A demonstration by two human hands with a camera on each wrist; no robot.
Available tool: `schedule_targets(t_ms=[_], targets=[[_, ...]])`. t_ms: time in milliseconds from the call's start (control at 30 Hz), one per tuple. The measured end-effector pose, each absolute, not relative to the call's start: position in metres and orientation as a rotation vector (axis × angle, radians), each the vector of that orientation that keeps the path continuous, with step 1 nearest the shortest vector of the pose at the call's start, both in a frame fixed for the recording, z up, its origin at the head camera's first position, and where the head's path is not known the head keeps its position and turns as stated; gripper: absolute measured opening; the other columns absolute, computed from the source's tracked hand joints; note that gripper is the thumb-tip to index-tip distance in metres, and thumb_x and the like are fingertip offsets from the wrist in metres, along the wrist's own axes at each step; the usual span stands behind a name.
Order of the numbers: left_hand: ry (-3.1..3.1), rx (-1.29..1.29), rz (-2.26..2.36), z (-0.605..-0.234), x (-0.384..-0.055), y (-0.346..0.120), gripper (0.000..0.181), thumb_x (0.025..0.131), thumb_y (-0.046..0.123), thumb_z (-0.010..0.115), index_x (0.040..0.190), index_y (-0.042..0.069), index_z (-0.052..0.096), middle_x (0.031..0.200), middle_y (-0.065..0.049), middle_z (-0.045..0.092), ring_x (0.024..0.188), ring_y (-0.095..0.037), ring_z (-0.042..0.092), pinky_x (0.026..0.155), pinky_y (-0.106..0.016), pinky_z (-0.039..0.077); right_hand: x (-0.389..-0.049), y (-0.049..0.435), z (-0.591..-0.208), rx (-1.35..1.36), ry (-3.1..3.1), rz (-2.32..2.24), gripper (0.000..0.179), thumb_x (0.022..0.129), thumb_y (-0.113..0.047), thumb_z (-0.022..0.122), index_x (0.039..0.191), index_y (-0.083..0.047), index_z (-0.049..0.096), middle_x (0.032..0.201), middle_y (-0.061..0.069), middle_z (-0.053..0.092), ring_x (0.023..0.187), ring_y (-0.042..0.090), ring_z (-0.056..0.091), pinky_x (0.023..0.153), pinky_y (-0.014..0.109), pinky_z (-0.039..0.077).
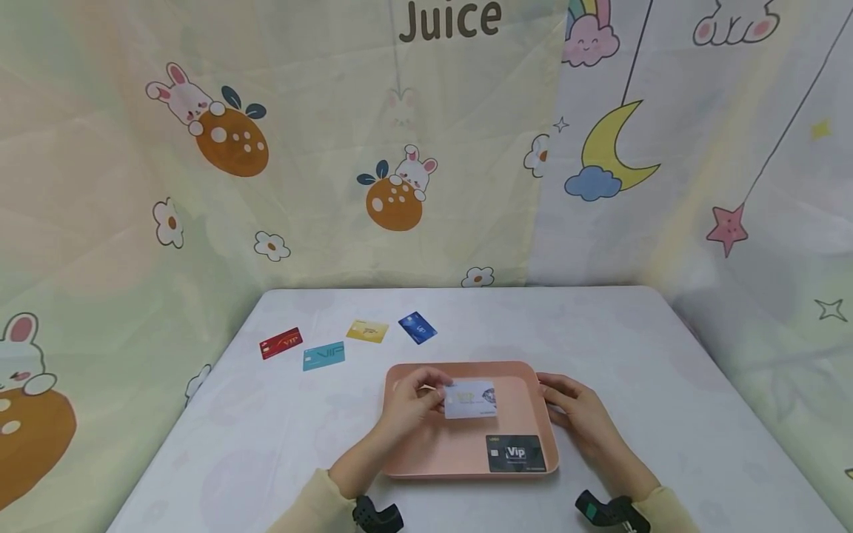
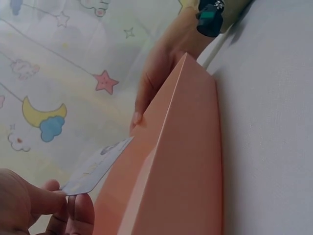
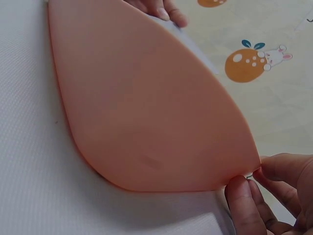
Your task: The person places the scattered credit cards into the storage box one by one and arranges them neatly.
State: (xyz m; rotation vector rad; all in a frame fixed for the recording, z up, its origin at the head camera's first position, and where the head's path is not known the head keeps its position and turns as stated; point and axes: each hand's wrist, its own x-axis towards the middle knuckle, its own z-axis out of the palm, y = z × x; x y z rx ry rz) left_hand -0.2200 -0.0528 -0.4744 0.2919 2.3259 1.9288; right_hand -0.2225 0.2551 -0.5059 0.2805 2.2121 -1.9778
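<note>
My left hand (image 1: 416,400) pinches a white VIP card (image 1: 470,400) by its left end, holding it over a pink tray (image 1: 460,466). In the left wrist view, the thumb and fingers grip the near end of the white card (image 2: 100,169), which is tilted above the tray's side. At the tray's right edge, my right hand (image 1: 586,414) holds the rim; the right wrist view shows its thumb and fingers pinching the tray's corner. A black Vip card (image 1: 516,453) lies inside the tray at the near right corner.
On the white table (image 1: 600,326), left and back of the tray, lie a red VIP card (image 1: 281,343), a teal card (image 1: 323,356), a yellow card (image 1: 367,331) and a blue card (image 1: 417,327). A printed cloth (image 1: 320,133) hangs behind the table's far edge.
</note>
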Motion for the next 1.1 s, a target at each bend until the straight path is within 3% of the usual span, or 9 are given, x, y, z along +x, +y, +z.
schedule_targets(t_ms=[233,667,867,1100], targets=[[2.357,0.264,1.832,-0.48,-0.217,-0.047,0.017,0.099,-0.003,0.061,0.109,0.006,0.07,0.103,-0.009,0.064,0.081,-0.018,0.064,0.074,-0.03,0.061,-0.222,0.255,-0.506,0.288,2.201,-1.976,0.054,0.103,-0.026,0.066,0.149,-0.002,0.05,0.15,0.023,0.051,0.115,0.016,0.067,0.09,0.027,0.059],[2.374,0.285,1.77,-0.482,-0.215,-0.036,0.017,0.097,-0.004,0.062,0.107,0.006,0.069,0.102,-0.007,0.061,0.084,-0.019,0.062,0.073,-0.027,0.059,-0.22,0.255,-0.506,0.265,2.21,-1.982,0.053,0.103,-0.026,0.065,0.148,-0.002,0.051,0.149,0.022,0.052,0.113,0.015,0.068,0.09,0.027,0.059],[2.467,0.287,1.684,-0.485,-0.218,-0.03,0.018,0.095,-0.002,0.065,0.107,0.01,0.07,0.099,-0.004,0.063,0.082,-0.016,0.059,0.067,-0.02,0.053,-0.22,0.255,-0.506,0.278,2.217,-1.982,0.053,0.104,-0.026,0.064,0.149,-0.002,0.05,0.15,0.022,0.052,0.114,0.017,0.068,0.09,0.026,0.059],[2.501,0.312,1.615,-0.488,-0.219,-0.023,0.018,0.093,-0.002,0.066,0.105,0.012,0.07,0.096,0.0,0.063,0.079,-0.014,0.06,0.062,-0.021,0.052,-0.221,0.255,-0.505,0.277,2.229,-1.97,0.053,0.104,-0.026,0.064,0.149,-0.003,0.05,0.15,0.022,0.052,0.116,0.018,0.067,0.09,0.026,0.059]])
